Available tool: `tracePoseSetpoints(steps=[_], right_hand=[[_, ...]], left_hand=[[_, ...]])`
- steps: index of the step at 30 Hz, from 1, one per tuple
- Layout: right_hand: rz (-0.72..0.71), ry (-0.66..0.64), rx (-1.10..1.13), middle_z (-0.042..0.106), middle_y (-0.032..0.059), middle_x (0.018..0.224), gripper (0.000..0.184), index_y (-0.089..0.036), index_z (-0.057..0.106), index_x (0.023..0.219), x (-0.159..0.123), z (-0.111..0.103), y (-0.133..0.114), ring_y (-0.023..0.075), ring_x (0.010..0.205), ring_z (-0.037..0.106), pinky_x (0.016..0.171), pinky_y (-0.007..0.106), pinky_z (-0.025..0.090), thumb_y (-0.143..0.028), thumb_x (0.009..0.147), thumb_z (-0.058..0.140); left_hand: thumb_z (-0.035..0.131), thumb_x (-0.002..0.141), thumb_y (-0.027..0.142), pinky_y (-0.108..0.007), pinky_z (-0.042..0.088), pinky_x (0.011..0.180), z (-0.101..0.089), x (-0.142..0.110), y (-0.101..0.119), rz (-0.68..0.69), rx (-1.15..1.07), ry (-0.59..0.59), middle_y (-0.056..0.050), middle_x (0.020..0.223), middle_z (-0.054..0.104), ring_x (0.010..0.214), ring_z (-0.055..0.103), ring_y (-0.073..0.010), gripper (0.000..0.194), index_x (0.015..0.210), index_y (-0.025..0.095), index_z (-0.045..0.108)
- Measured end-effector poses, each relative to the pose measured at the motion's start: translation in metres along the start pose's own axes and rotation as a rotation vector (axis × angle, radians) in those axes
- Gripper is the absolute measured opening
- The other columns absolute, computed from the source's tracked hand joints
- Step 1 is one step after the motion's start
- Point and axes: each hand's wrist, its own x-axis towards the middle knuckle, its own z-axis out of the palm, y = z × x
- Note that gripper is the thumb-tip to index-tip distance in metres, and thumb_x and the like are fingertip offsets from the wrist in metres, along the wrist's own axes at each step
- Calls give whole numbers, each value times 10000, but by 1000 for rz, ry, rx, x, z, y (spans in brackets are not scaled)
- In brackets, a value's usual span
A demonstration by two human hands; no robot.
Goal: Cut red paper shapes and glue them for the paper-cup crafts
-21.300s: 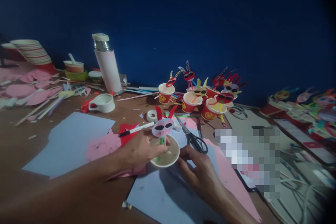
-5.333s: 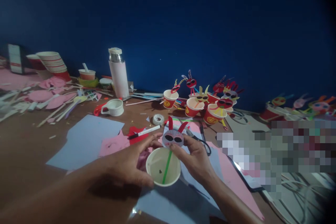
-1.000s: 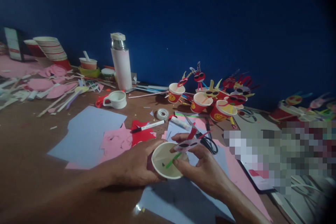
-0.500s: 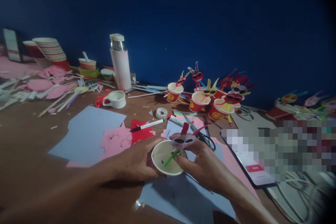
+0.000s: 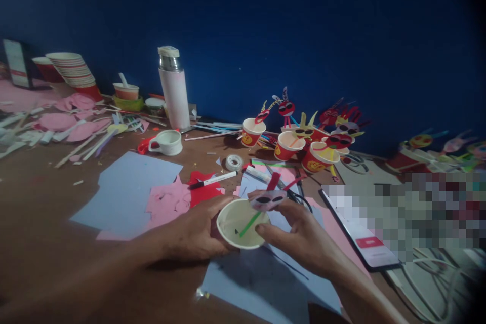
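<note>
My left hand is wrapped round the left side of a paper cup, which tilts so that its inside shows. A green straw rises slantwise from within it. On the straw's upper end sits a pale paper face with black eyes and two red paper ears, leaning right over the rim. My right hand closes on the cup's right rim, thumb over the inner edge. Its other fingers are partly hidden behind the face and cup. A small dark mark shows inside the cup.
Scissors, a marker and a tape roll lie beyond the cup. Several red cups with paper figures stand at the back right. A phone lies right; a flask and mug stand left.
Earlier my left hand, later my right, was at the figure; now the left grips the cup. Over the last second my right thumb has moved off the straw to the rim.
</note>
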Motion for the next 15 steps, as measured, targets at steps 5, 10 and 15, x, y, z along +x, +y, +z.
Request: tracePoseSetpoints(steps=[5, 10, 15], right_hand=[[32, -31, 4, 661, 29, 1029, 257, -236, 624, 1018, 1, -12, 0, 219, 969, 588, 876, 372, 447, -165, 771, 605], [-75, -30, -63, 670, 30, 1022, 121, -238, 676, 859, 2, -16, -1, 208, 1016, 588, 896, 337, 426, -157, 793, 616], [-128, -16, -142, 682, 34, 998, 134, -256, 706, 869, -1, -11, 4, 210, 983, 608, 837, 322, 456, -178, 811, 615]], left_hand=[[694, 700, 275, -276, 474, 793, -2, 0, -1, -8, -15, 5, -21, 1067, 608, 926, 580, -186, 519, 1171, 227, 483], [692, 699, 302, -285, 470, 786, -2, 1, -1, 7, 18, 26, -38, 1055, 600, 921, 575, -198, 497, 1148, 210, 501], [674, 716, 282, -269, 470, 760, 0, 1, -1, 12, 20, 6, -16, 1024, 587, 906, 574, -184, 425, 1105, 230, 512]])
